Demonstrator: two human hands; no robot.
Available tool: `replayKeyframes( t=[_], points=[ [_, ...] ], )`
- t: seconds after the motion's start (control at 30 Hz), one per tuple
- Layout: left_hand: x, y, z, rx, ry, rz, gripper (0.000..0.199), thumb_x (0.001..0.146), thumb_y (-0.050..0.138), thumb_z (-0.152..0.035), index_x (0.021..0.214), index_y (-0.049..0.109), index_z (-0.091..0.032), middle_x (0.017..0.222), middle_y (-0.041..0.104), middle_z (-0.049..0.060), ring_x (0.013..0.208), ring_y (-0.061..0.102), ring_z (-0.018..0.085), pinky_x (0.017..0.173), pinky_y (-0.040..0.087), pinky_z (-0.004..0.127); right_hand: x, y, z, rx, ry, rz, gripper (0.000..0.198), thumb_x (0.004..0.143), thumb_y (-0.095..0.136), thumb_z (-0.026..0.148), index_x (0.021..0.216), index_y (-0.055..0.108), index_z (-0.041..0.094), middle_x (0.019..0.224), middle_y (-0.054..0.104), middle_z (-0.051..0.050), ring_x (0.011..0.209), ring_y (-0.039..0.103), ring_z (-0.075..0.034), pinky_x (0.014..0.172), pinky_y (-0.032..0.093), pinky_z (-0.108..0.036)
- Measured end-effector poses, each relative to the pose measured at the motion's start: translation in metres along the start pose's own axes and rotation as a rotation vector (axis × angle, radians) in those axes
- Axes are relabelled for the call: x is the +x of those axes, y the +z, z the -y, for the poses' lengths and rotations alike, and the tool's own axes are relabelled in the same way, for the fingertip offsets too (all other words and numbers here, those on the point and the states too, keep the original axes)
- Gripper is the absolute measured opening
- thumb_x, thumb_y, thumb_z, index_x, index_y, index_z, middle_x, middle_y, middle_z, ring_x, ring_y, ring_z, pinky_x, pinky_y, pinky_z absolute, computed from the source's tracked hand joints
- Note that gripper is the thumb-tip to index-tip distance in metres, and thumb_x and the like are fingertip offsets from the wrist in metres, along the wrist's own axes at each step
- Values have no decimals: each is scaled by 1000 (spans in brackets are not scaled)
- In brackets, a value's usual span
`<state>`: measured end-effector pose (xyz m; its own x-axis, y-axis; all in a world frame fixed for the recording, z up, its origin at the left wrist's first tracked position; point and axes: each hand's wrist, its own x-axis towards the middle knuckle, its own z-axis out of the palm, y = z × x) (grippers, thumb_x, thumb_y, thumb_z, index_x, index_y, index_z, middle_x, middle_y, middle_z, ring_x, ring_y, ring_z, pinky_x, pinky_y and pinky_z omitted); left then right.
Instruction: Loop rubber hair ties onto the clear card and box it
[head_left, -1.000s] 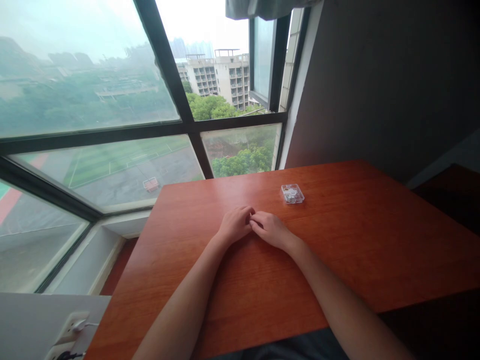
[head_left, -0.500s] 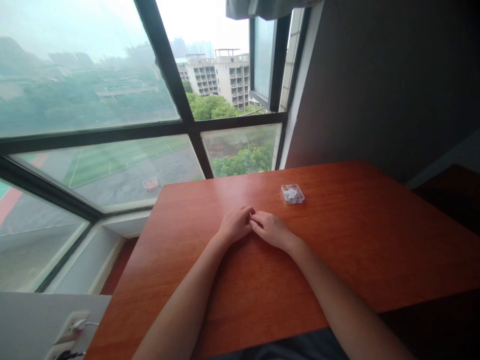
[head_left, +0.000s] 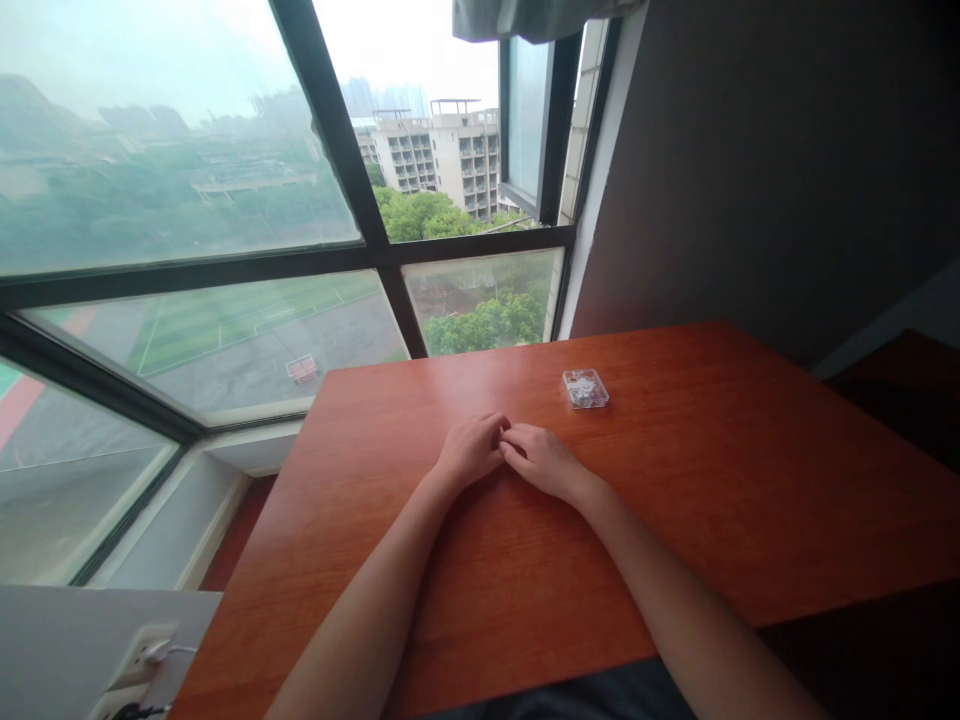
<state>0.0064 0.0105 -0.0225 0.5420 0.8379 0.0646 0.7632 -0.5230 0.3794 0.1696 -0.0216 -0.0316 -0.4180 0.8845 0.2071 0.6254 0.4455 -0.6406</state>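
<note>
My left hand (head_left: 474, 447) and my right hand (head_left: 541, 458) meet at the fingertips over the reddish-brown wooden table (head_left: 517, 590). Both have their fingers curled and closed. A tiny pale spot shows between the fingertips, too small to name; whatever the fingers may hold is hidden. Beyond my right hand, a small clear plastic box (head_left: 586, 388) lies flat on the table, apart from both hands. White and silvery small pieces are visible in it, but I cannot tell their kind.
Large dark-framed windows (head_left: 382, 252) border the table's far and left sides, with one pane swung outward. A grey wall (head_left: 697, 180) rises behind the right part. At lower left, a wall socket (head_left: 146, 650) has plugs and cables in it.
</note>
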Motion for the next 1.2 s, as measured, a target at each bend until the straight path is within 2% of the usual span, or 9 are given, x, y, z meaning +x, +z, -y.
replayKeyframes(
  t=[0.3, 1.2],
  points=[
    [0, 1, 1, -7, 8, -8, 22, 76, 55, -25, 97, 61, -22, 95, 66, 3, 81, 59, 17, 66, 40, 26, 0, 1, -1, -16, 0, 3, 17, 91, 46, 20, 89, 63, 19, 93, 65, -5, 85, 59, -16, 76, 41, -25],
    [0, 3, 2, 1, 1, -13, 26, 76, 56, -23, 101, 62, -23, 97, 67, 3, 84, 60, 18, 71, 44, 26, 0, 3, -2, -47, -9, -12, 16, 91, 47, 21, 87, 63, 19, 90, 64, -4, 80, 58, -15, 71, 40, -25]
  ],
)
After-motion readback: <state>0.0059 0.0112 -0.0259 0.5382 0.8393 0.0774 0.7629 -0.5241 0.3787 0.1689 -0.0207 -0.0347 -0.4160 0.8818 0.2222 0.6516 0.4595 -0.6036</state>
